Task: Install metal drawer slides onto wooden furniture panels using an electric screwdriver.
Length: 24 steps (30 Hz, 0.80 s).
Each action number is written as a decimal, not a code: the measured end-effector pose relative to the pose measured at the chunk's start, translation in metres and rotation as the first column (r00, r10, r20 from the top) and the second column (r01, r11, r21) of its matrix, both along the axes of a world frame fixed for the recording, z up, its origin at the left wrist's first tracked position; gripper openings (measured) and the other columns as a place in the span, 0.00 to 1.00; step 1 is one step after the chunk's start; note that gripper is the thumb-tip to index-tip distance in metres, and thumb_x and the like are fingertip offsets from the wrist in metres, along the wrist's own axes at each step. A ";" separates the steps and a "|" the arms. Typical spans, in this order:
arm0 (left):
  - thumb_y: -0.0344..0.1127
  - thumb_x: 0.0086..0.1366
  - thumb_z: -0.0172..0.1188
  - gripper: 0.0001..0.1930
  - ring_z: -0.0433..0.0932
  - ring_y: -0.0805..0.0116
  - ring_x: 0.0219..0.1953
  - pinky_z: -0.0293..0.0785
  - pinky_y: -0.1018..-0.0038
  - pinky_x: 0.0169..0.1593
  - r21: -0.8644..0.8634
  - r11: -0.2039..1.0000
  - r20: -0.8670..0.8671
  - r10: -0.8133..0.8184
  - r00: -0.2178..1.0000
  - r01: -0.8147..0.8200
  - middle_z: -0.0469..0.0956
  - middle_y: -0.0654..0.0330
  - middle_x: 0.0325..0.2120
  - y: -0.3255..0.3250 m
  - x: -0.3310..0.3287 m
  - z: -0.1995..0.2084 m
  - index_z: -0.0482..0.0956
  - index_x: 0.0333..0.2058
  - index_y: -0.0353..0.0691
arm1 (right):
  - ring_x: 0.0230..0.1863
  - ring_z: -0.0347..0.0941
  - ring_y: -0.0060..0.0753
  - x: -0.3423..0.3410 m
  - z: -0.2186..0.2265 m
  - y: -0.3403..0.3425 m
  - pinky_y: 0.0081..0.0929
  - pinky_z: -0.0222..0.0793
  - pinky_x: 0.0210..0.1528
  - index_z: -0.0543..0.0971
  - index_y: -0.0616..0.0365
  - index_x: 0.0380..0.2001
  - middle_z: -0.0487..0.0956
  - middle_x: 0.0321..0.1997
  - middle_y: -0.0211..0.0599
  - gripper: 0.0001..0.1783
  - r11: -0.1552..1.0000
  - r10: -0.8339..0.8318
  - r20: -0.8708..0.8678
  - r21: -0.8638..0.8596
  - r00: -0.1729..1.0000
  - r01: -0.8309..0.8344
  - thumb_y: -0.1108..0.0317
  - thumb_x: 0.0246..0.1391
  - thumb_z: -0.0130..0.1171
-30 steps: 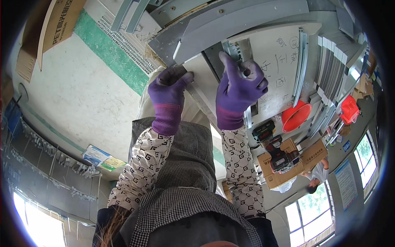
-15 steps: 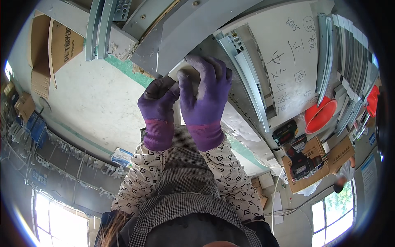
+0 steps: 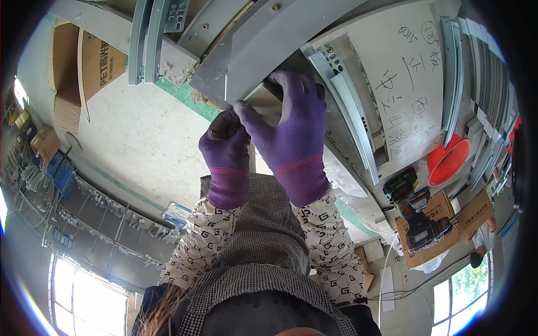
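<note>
Both hands wear purple gloves with dark grey fingers and meet at the end of a pale, narrow panel (image 3: 265, 102) beside a grey board (image 3: 246, 61). My left hand (image 3: 226, 154) is closed, its fingers curled in at the panel's near corner; whatever they pinch is hidden. My right hand (image 3: 296, 131) grips the panel's end, thumb on the near side against my left fingers, the other fingers bent over the far side. The panel's lower part is mostly hidden by the gloves.
Metal drawer slides (image 3: 344, 103) lie right of my hands, beside a white board with handwriting (image 3: 412, 84). Further right are a red bowl (image 3: 448, 161) and a cordless drill (image 3: 420, 224) over a cardboard box. More slides (image 3: 147, 45) and an open carton (image 3: 92, 67) are upper left.
The whole view has shifted slightly right. My right thumb has stretched out toward my left hand, and the right fingers have spread away from it over the panel's end.
</note>
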State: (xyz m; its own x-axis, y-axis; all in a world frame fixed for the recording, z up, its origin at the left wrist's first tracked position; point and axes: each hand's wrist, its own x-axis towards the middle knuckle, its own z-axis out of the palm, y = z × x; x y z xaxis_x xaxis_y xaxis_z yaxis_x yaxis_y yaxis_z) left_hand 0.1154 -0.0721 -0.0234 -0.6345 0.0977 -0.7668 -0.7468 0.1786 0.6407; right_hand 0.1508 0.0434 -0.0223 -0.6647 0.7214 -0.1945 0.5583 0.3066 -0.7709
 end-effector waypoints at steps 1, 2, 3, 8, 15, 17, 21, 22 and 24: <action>0.21 0.59 0.64 0.13 0.79 0.77 0.33 0.76 0.81 0.38 0.043 0.998 -0.006 0.037 0.999 -0.036 0.82 0.59 0.34 -0.001 0.001 -0.001 0.79 0.44 0.26 | 0.41 0.77 0.44 -0.002 -0.001 0.000 0.38 0.75 0.43 0.74 0.60 0.42 0.77 0.40 0.43 0.28 1.000 0.005 0.000 0.002 1.000 -0.005 0.60 0.41 0.75; 0.21 0.59 0.64 0.13 0.79 0.77 0.33 0.76 0.81 0.38 0.044 0.998 -0.006 0.044 0.999 -0.043 0.82 0.59 0.34 -0.002 0.001 -0.002 0.79 0.44 0.26 | 0.40 0.77 0.42 -0.004 -0.002 -0.001 0.38 0.75 0.42 0.74 0.61 0.42 0.77 0.40 0.43 0.30 1.000 -0.020 -0.018 0.022 1.000 0.020 0.60 0.39 0.77; 0.20 0.58 0.64 0.13 0.79 0.77 0.33 0.76 0.81 0.38 0.073 0.997 0.000 0.034 0.999 -0.034 0.82 0.59 0.34 -0.003 0.002 -0.002 0.79 0.44 0.26 | 0.38 0.78 0.41 -0.006 -0.002 -0.003 0.37 0.76 0.41 0.73 0.63 0.41 0.78 0.39 0.43 0.31 0.998 -0.042 -0.036 0.043 0.998 0.044 0.59 0.38 0.78; 0.18 0.58 0.63 0.13 0.80 0.77 0.34 0.77 0.80 0.40 0.120 0.987 0.045 0.101 0.994 -0.106 0.82 0.59 0.34 -0.003 0.002 0.001 0.79 0.43 0.27 | 0.39 0.74 0.44 -0.006 -0.005 -0.013 0.41 0.73 0.40 0.73 0.59 0.38 0.77 0.37 0.39 0.32 0.990 -0.136 0.040 -0.026 0.990 0.137 0.58 0.31 0.80; 0.19 0.59 0.62 0.12 0.73 0.86 0.26 0.66 0.87 0.28 0.147 0.988 0.049 0.043 0.998 -0.050 0.79 0.68 0.27 -0.002 -0.001 -0.004 0.80 0.43 0.30 | 0.43 0.75 0.41 -0.008 0.002 -0.007 0.37 0.75 0.45 0.71 0.64 0.44 0.76 0.41 0.45 0.38 0.968 -0.082 0.084 -0.229 0.993 0.099 0.59 0.33 0.82; 0.18 0.58 0.63 0.13 0.69 0.87 0.24 0.64 0.87 0.26 0.134 0.991 0.038 0.003 0.999 -0.008 0.76 0.71 0.25 -0.007 0.001 -0.009 0.80 0.43 0.31 | 0.42 0.75 0.40 -0.007 0.000 -0.008 0.36 0.76 0.45 0.70 0.64 0.44 0.76 0.41 0.45 0.38 0.962 -0.078 0.084 -0.254 0.993 0.097 0.59 0.33 0.82; 0.19 0.57 0.64 0.14 0.62 0.88 0.20 0.59 0.86 0.23 0.133 0.988 0.043 -0.086 0.995 0.079 0.68 0.75 0.19 -0.011 -0.001 -0.009 0.81 0.43 0.33 | 0.42 0.76 0.39 -0.010 0.006 -0.008 0.33 0.77 0.44 0.70 0.66 0.44 0.75 0.42 0.46 0.38 0.952 -0.081 0.120 -0.286 0.989 0.112 0.60 0.34 0.82; 0.19 0.57 0.64 0.14 0.62 0.88 0.20 0.59 0.86 0.23 0.137 0.988 0.046 -0.084 0.995 0.077 0.68 0.75 0.19 -0.012 -0.004 -0.008 0.81 0.43 0.33 | 0.42 0.76 0.39 -0.010 0.007 -0.007 0.33 0.77 0.44 0.70 0.66 0.44 0.75 0.42 0.47 0.38 0.934 -0.109 0.130 -0.327 0.986 0.146 0.61 0.34 0.82; 0.19 0.56 0.65 0.13 0.61 0.88 0.20 0.58 0.85 0.23 0.121 0.970 -0.071 -0.201 0.977 0.209 0.69 0.73 0.20 -0.018 -0.016 -0.003 0.81 0.42 0.33 | 0.42 0.76 0.39 -0.009 0.009 -0.006 0.33 0.76 0.44 0.70 0.66 0.44 0.75 0.42 0.47 0.38 0.932 -0.116 0.120 -0.329 0.986 0.149 0.61 0.34 0.82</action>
State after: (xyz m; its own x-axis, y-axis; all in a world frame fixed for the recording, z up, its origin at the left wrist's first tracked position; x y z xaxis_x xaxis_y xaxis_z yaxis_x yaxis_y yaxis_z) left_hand 0.0993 -0.0899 -0.0267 -0.6340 0.3245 -0.7019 -0.6635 0.2380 0.7093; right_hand 0.1413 0.0372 -0.0137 -0.5334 0.6828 -0.4992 0.6530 -0.0428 -0.7561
